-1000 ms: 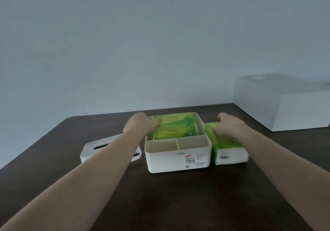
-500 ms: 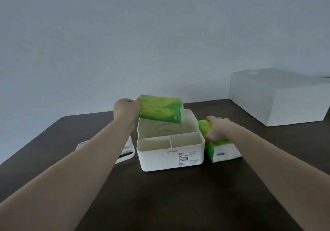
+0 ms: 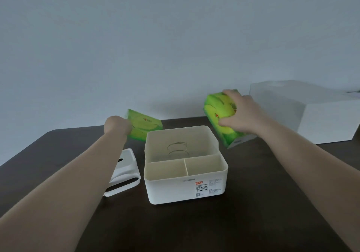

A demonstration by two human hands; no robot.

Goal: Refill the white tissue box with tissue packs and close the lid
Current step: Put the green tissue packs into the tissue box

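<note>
The white tissue box (image 3: 185, 189) stands open at the table's middle. Its large rear compartment shows only a wire spring (image 3: 176, 149); the two small front compartments hold nothing. My left hand (image 3: 116, 125) grips a green tissue pack (image 3: 143, 124) in the air behind the box's left corner. My right hand (image 3: 240, 113) holds a thicker green tissue pack (image 3: 219, 119), tilted, above and to the right of the box. The white lid (image 3: 124, 171) with its slot lies on the table left of the box, partly hidden by my left forearm.
A large white carton (image 3: 319, 115) stands at the back right of the dark table (image 3: 194, 228). A plain wall rises right behind the table's far edge.
My left hand lifted the thin pack out of the box and carried it to the back left. My right hand raised the thicker pack off the table beside the box.
</note>
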